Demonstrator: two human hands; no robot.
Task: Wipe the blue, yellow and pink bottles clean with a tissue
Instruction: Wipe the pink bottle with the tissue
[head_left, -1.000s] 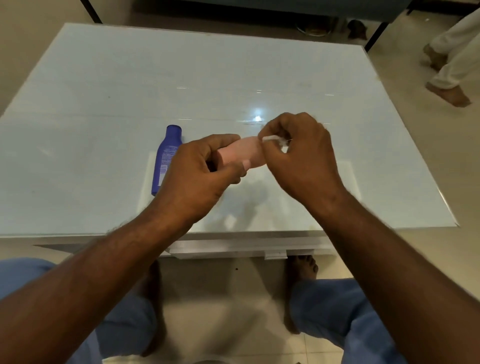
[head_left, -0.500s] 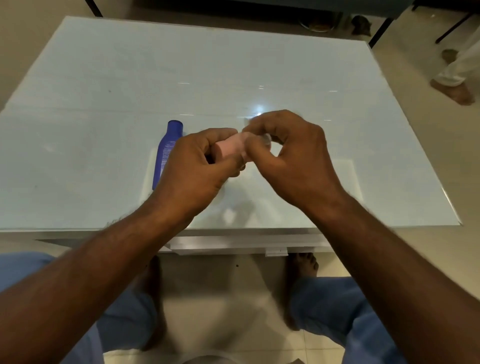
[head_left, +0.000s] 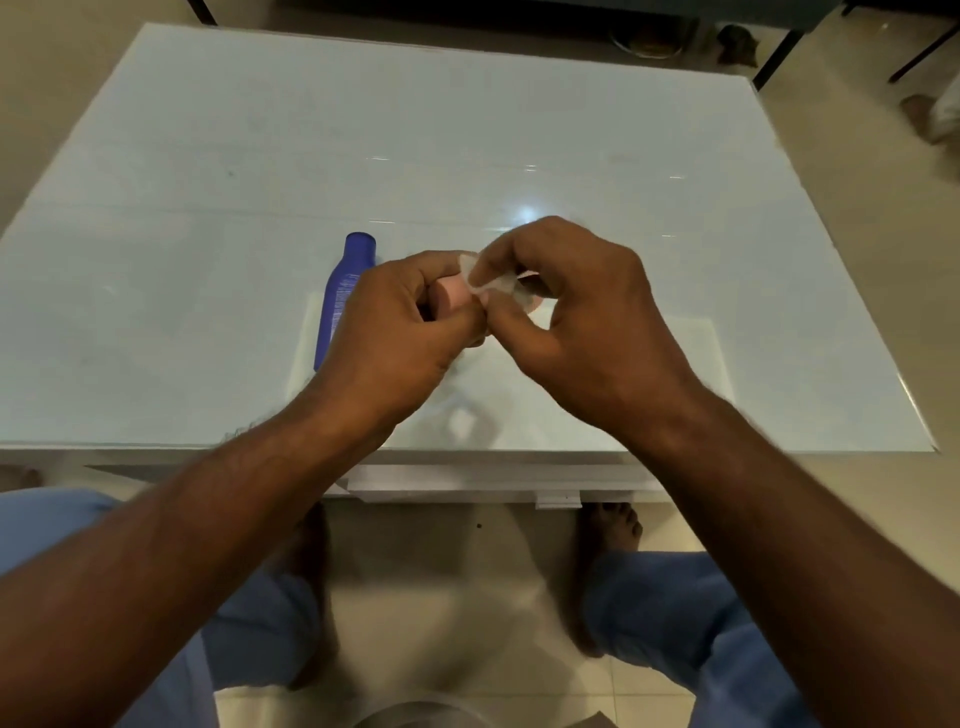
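My left hand (head_left: 395, 332) grips a small pink bottle (head_left: 451, 297) above the near part of the table; only a short stretch of the bottle shows between my fingers. My right hand (head_left: 576, 322) pinches a small white tissue (head_left: 493, 283) against the bottle's right end. A blue bottle (head_left: 342, 296) lies on its side on the table just left of my left hand, cap pointing away from me. No yellow bottle is in view.
The pale glass-topped table (head_left: 208, 182) spreads wide to the left and far side. Its near edge (head_left: 727, 451) runs just under my forearms. Another person's foot (head_left: 930, 117) shows on the floor at the far right. Dark furniture legs (head_left: 779, 62) stand beyond the table.
My right hand has slid the tissue leftward along the pink bottle, toward my left hand. Less of the bottle shows now. The blue bottle has not moved.
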